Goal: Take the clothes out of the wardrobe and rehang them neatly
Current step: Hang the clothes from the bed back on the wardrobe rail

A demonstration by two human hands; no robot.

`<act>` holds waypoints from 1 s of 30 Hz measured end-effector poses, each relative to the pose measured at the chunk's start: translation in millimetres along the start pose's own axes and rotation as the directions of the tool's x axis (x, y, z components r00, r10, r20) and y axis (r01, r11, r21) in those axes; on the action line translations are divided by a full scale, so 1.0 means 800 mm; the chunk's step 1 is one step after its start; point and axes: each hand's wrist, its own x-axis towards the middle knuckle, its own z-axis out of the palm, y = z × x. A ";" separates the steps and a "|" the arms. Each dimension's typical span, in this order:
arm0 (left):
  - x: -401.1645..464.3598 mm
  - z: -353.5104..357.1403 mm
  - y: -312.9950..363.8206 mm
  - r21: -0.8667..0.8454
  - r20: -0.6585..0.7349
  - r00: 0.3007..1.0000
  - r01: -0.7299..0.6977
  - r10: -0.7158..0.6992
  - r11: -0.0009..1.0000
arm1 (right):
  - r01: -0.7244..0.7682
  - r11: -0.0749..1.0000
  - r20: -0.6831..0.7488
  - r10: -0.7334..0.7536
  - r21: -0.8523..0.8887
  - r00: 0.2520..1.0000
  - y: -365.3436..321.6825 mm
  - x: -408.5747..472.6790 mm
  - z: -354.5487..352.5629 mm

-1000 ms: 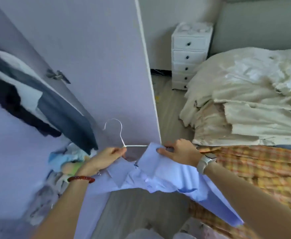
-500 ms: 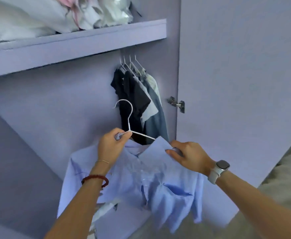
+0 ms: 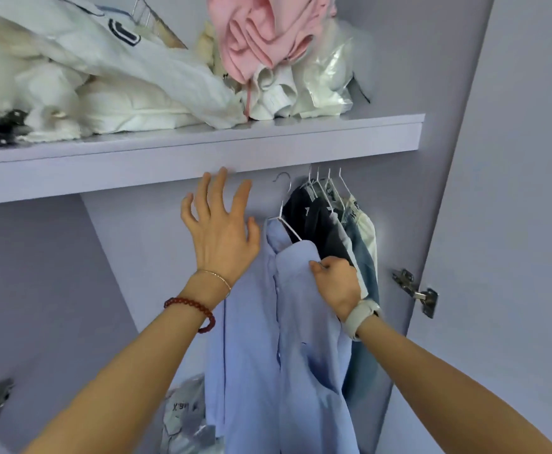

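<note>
Wardrobe interior with a shelf (image 3: 202,149) above hanging clothes.
Heaped garments (image 3: 143,70) lie on the shelf. Under its right end, a shirt (image 3: 268,322) hangs left of four other hung garments (image 3: 330,231), beside the door hinge (image 3: 415,291).

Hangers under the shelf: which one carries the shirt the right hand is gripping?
The leftmost white wire hanger, holding the light blue shirt that the right hand pinches; the others sit bunched farther right with dark and denim garments.
</note>
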 end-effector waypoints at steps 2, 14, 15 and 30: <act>0.024 0.014 -0.002 0.097 0.003 1.000 -0.014 0.014 0.995 | 0.006 1.000 -0.026 -0.005 0.024 1.000 -0.014 0.035 0.002; 0.046 0.089 -0.039 0.396 -0.197 0.972 -0.039 0.127 0.917 | 0.055 0.996 -0.212 -0.039 0.070 0.977 -0.048 0.154 0.049; 0.046 0.091 -0.039 0.404 -0.202 0.971 -0.038 0.130 0.914 | 0.050 0.997 -0.182 -0.040 0.051 0.983 -0.046 0.158 0.053; 0.047 0.086 -0.035 0.367 -0.200 0.970 -0.056 0.138 0.929 | 0.242 0.954 0.011 -0.244 -0.178 0.970 0.001 0.107 0.039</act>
